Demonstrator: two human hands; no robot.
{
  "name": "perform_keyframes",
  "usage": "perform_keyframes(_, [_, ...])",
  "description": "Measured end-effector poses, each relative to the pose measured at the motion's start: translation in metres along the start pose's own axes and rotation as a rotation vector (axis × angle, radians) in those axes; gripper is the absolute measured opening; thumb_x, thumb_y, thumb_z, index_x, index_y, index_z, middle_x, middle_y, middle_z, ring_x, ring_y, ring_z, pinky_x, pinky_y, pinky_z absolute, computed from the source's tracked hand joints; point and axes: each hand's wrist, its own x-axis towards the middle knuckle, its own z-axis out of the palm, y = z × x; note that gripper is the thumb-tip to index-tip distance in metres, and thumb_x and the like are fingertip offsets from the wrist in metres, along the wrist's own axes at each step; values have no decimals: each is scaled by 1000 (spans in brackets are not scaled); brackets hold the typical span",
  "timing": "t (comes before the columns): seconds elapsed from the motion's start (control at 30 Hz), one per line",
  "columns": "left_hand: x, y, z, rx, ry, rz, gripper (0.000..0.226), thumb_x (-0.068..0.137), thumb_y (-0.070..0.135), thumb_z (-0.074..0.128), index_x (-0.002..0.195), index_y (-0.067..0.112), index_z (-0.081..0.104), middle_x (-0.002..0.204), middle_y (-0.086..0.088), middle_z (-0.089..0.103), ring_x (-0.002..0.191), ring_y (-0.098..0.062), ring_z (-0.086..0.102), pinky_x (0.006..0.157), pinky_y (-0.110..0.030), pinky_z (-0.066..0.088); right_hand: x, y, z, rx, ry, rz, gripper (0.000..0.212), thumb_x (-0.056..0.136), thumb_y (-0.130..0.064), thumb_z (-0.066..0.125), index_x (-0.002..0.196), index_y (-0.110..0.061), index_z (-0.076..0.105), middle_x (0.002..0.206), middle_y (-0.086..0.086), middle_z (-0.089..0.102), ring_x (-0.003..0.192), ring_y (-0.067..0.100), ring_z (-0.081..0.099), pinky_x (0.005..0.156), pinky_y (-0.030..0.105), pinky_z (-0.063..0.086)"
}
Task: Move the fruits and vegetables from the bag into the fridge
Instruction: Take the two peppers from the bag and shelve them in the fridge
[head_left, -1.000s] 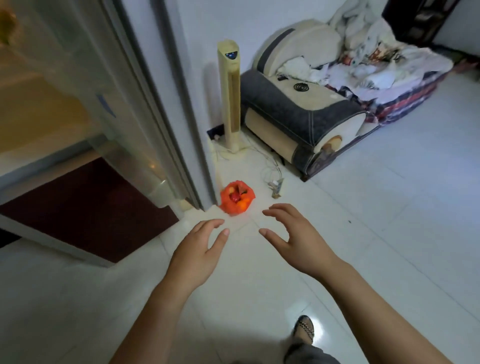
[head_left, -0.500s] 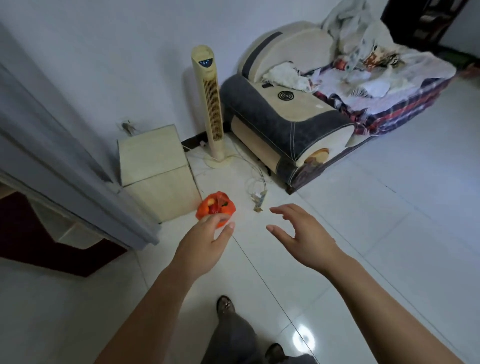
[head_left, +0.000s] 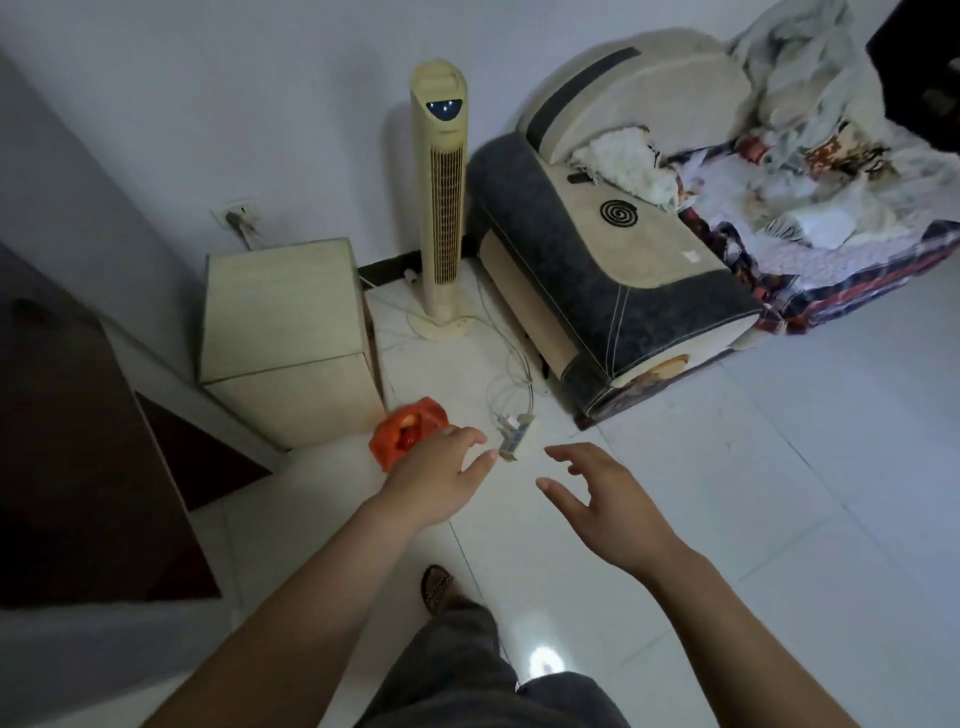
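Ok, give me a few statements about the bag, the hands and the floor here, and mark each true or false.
1. The orange bag sits on the floor beside the beige cabinet. True.
2. The right hand holds a tomato. False: it is open and empty.
3. The tower fan lies flat. False: it stands upright.
4. A power strip lies on the tiles right of the bag. True.
5. The left hand is open. True.
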Motion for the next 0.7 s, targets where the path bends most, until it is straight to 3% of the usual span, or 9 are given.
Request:
perform_keyframes(0.23, [72,-33,-51,37,77,-95,40,90,48,41,114,22,60,119,4,59,109,-16,54,91,-31,44,109,2,-2,-4,-113,-61,43,89,-44,53,127,-23,51,130,-5,53,112,8,52,85,15,36])
perform_keyframes(0.37, [83,-65,-66,-37,73,-294,40,94,45,41,124,22,53,130,0,54,115,-18,51,94,-33,41,169,2,15,-70,-261,-166,45,89,-46,54,128,-25,51,132,-6,53,116,8,50,90,15,33])
perform_keyframes(0.5, [87,-87,-72,-66,103,-475,42,97,42,37,131,19,48,139,-3,46,123,-21,46,99,-33,39,234,-7,38,-84,-440,-306,40,89,-40,57,126,-25,50,127,-6,54,109,5,50,86,11,31])
perform_keyframes(0.63, [107,-112,-55,-97,126,-608,44,96,46,35,131,22,45,131,-3,49,113,-20,51,91,-37,45,296,7,73,-92,-622,-404,38,91,-36,56,126,-22,51,125,-5,54,104,4,48,82,6,31])
perform_keyframes(0.7, [124,-135,-33,-138,140,-660,44,95,48,36,129,22,47,129,-3,50,109,-19,53,89,-38,47,331,21,101,-127,-688,-446,39,91,-36,54,128,-22,49,128,-3,53,111,10,50,89,14,34])
